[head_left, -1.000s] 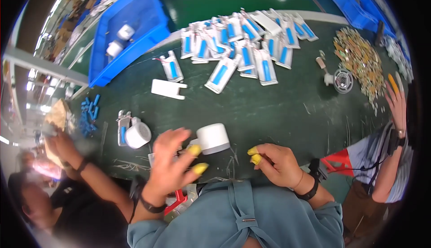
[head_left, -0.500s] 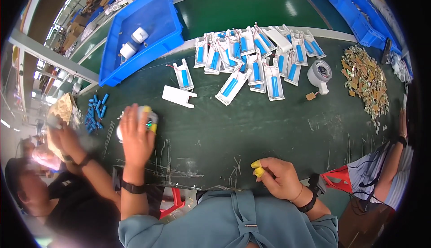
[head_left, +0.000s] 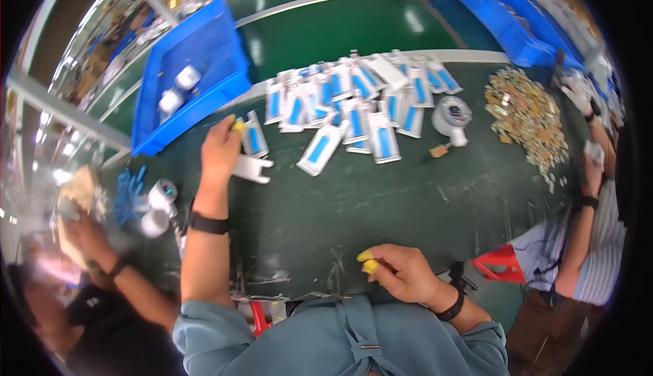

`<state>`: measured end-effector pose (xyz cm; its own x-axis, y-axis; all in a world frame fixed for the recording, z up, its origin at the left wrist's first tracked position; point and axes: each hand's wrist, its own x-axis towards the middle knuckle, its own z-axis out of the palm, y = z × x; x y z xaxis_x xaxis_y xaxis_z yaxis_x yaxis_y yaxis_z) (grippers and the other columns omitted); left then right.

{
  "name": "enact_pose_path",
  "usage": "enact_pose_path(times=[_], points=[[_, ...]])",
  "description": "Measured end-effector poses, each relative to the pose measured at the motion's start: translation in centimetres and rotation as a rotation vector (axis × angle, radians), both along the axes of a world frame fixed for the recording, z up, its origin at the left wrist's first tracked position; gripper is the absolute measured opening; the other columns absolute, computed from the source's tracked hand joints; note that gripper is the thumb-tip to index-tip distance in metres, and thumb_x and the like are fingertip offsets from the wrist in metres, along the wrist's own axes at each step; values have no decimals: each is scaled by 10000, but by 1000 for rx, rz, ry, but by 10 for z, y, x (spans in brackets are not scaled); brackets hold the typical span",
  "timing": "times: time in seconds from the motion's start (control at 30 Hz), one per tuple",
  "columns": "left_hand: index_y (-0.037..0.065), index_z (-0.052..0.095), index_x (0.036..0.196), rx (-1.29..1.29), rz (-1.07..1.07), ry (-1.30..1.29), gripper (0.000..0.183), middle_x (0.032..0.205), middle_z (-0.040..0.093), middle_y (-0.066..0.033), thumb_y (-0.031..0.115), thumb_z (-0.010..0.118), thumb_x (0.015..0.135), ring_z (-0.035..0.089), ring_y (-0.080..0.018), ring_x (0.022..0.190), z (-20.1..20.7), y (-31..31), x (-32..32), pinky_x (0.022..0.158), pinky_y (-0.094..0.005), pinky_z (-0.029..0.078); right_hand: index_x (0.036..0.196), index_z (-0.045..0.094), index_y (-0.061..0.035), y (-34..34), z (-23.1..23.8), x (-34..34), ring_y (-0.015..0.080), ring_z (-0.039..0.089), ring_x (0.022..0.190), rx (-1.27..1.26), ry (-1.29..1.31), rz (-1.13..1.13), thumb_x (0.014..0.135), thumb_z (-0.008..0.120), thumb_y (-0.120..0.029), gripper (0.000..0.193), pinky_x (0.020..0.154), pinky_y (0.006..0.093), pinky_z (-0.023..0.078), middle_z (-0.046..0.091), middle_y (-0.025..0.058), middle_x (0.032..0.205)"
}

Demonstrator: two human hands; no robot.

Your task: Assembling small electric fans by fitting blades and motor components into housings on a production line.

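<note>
My left hand (head_left: 222, 150) reaches forward with its fingers at a white housing with a blue cell (head_left: 254, 138). Yellow covers a fingertip; blur hides whether it touches the housing. Beside the wrist lies a plain white cover (head_left: 252, 168). My right hand (head_left: 403, 271) hovers near the front edge, its yellow-covered thumb and finger pinched with nothing visible between them. Left of my forearm, a round white device with a dark face (head_left: 163, 192) rests next to another round white part (head_left: 155, 223). Loose blue cells (head_left: 129, 196) lie beyond them, smeared.
Many white housings with blue cells (head_left: 354, 117) are heaped at the far middle. Right of them sit a white round device (head_left: 451, 116) and a pile of small boards (head_left: 527, 121). Blue trays (head_left: 146, 128) flank the far side. Co-workers' hands (head_left: 88, 240) work at both sides.
My left hand has let go of the round white device at the left and moved forward to a white housing. The view has shifted. My right hand keeps its pinch.
</note>
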<state>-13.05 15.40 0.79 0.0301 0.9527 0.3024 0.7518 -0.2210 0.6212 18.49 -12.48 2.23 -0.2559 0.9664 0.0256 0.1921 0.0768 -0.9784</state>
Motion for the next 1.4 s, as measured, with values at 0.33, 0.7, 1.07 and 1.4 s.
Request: enact_pose_path(times=[0.33,0.7,1.07,1.4], points=[[7,620,1144,15,-268,-727,203,1076,660,-66,-9,531,962,615,-145,984,41,-70,35,919,-280,472,1234,579,-42,1,31,52,96,669,755,-434,322,-230,1010,546,-115,237,591,218,530,664,43,973],[14,665,1027,-509,-820,-787,240,948,690,-87,-93,640,813,651,-191,892,22,-131,58,817,-323,506,1152,587,-40,94,-16,117,136,605,786,-553,968,-433,1029,474,-216,242,686,265,512,636,30,913],[5,654,1026,-350,-847,-430,245,964,691,-99,-80,641,797,670,-213,888,23,-130,64,797,-309,518,1157,539,-18,50,13,75,87,409,649,-629,1012,-525,998,475,-189,242,552,224,368,466,-12,814],[35,654,1022,-336,-833,-362,245,960,688,-86,-41,645,789,649,-232,906,15,-131,65,853,-340,490,1239,514,1,10,15,58,82,483,670,-569,1084,-593,1008,469,-144,276,553,215,414,520,5,865]])
